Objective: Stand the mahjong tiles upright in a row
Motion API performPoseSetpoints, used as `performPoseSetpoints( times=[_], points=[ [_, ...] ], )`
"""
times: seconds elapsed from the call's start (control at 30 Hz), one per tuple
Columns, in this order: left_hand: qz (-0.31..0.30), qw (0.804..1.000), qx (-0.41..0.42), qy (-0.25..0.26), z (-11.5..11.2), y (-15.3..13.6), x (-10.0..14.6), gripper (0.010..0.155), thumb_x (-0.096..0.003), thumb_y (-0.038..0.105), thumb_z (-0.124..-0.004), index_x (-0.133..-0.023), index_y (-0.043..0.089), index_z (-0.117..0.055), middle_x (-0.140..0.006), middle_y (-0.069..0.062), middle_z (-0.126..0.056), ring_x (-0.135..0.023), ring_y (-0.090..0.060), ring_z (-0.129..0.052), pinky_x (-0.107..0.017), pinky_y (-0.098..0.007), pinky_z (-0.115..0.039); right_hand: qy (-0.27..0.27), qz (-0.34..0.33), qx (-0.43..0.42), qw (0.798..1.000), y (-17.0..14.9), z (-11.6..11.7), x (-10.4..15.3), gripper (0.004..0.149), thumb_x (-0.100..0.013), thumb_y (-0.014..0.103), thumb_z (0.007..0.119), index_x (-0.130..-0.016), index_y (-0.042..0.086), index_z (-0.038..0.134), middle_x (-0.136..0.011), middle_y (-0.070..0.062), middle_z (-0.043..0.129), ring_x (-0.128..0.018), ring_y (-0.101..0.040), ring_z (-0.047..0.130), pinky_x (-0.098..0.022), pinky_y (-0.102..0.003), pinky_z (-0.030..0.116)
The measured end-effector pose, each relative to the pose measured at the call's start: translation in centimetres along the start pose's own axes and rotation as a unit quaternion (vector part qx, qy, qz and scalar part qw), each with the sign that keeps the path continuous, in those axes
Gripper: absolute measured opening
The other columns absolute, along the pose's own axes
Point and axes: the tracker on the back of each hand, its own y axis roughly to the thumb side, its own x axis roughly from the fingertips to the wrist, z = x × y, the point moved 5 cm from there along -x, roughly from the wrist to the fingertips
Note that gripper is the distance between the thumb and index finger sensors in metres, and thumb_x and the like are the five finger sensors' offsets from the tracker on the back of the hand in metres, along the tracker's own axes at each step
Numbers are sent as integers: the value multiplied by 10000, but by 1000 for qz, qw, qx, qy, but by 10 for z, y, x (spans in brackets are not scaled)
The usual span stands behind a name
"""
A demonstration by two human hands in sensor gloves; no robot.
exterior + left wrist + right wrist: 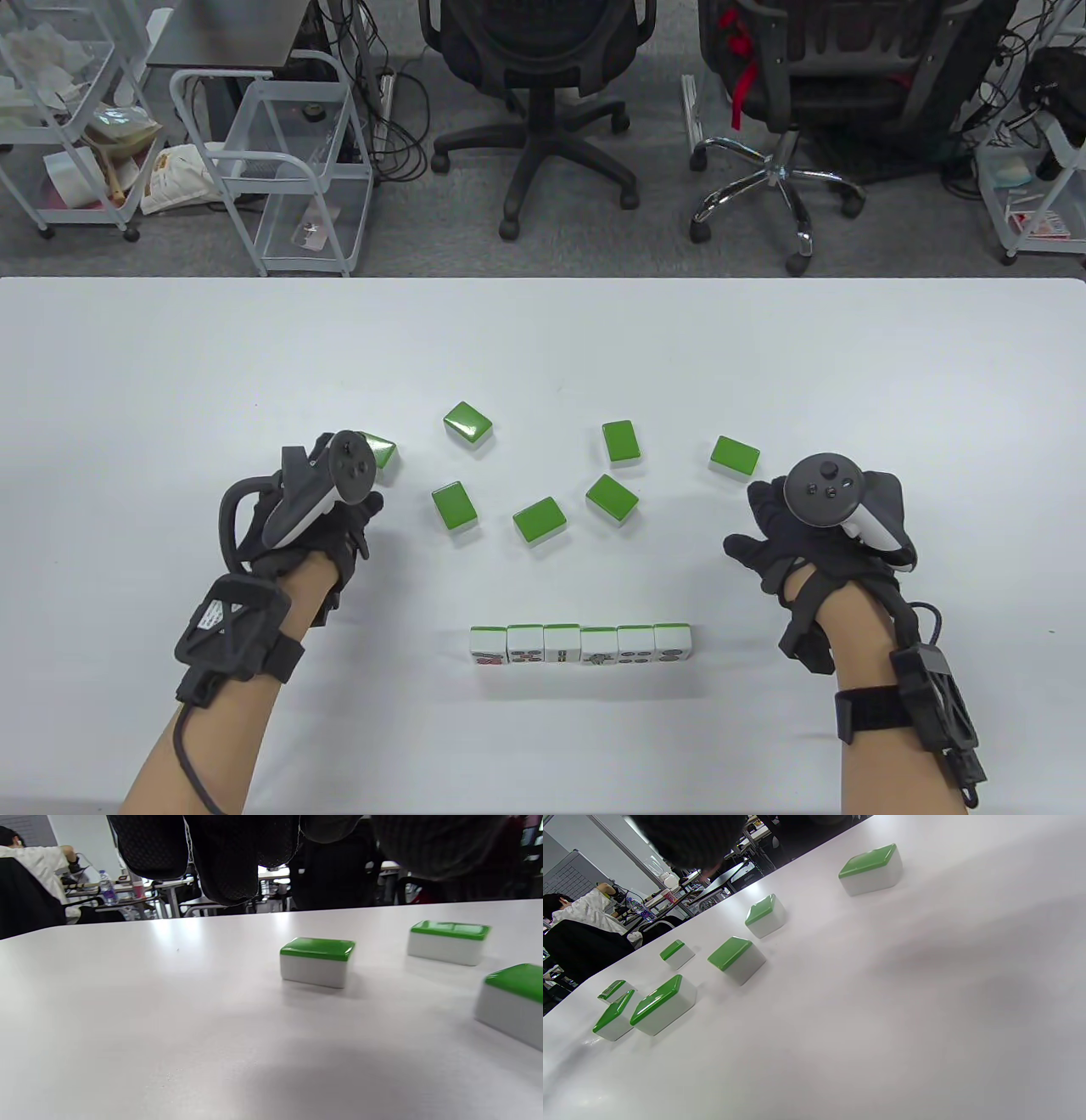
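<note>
Six tiles (581, 644) stand in a row at lower centre; seven lie flat above (both hands empty, fingers loosely spread).

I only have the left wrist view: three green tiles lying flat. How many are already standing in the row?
Observer: Six, in a row side by side near the table's front edge.
Operator: How many lie flat in total?
Observer: Seven flat tiles, green backs up, scattered beyond the row.
Operator: Is the right hand holding one?
Observer: No. The right hand is spread and empty, just near the rightmost flat tile.
</note>
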Motion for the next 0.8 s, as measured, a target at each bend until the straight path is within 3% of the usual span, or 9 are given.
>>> performPoseSetpoints(
  times=[0.2, 0.27, 0.33, 0.43, 0.53, 0.6, 0.7, 0.8],
  points=[
    [75, 997, 7, -32, -18, -3, -42, 830, -241, 691, -654, -978, 384, -426, -1096, 70, -592, -869, -191, -903, -626, -432, -776, -2, 6, 10, 1000, -1, 0, 1, 822, -357, 479, 758, -969, 44, 422, -1030, -282, 280, -897, -626, 290, -581, -745, 416],
    [88, 995, 15, -36, -20, 3, -53, 851, -217, 693, -691, -971, 367, -469, -1076, 49, -644, -836, -193, -939, -607, -436, -795, -2, 7, 12, 1000, -1, 0, 0, 821, -358, 478, 758, -969, 44, 422, -1029, -282, 280, -897, -627, 288, -581, -745, 416],
    [89, 994, -29, -48, -24, 16, -65, 849, -203, 694, -711, -958, 357, -519, -1055, 38, -693, -817, -188, -972, -598, -439, -812, -4, 11, 20, 1000, -1, 0, 1, 821, -356, 472, 763, -968, 42, 423, -1029, -284, 279, -896, -628, 286, -580, -747, 412],
    [91, 992, -80, -27, -23, 32, -76, 853, -196, 697, -722, -952, 348, -538, -1033, 40, -738, -791, -178, -1005, -586, -432, -831, -9, 20, 56, 998, -2, -2, 2, 821, -356, 474, 762, -968, 42, 425, -1029, -284, 280, -898, -624, 288, -580, -746, 416],
    [102, 988, -100, -62, -38, 38, -83, 854, -190, 713, -715, -947, 353, -547, -1018, 45, -758, -753, -174, -1031, -559, -419, -849, -15, 21, 54, 998, -2, -4, 1, 822, -356, 475, 762, -968, 43, 423, -1029, -282, 278, -896, -627, 286, -581, -745, 415],
    [108, 987, -106, -54, -45, 41, -87, 854, -189, 706, -728, -942, 345, -549, -983, 58, -803, -700, -176, -1045, -536, -410, -855, -17, 22, 52, 998, -3, -5, 2, 823, -356, 475, 762, -968, 43, 423, -1029, -282, 276, -897, -626, 284, -580, -746, 414],
    [93, 988, -120, -24, -43, 45, -88, 806, -211, 678, -764, -930, 359, -587, -946, 79, -851, -632, -136, -1073, -520, -385, -875, -17, 21, 53, 998, -2, -5, 2, 823, -356, 475, 763, -968, 44, 423, -1029, -281, 277, -897, -625, 286, -580, -746, 414],
    [60, 993, -80, -57, -41, 43, -84, 773, -241, 626, -799, -932, 344, -593, -963, 46, -826, -654, -135, -1070, -534, -382, -877, -17, 17, 51, 998, -2, -5, 1, 823, -355, 475, 763, -969, 45, 422, -1030, -280, 277, -897, -625, 286, -581, -746, 414]
  ],
)
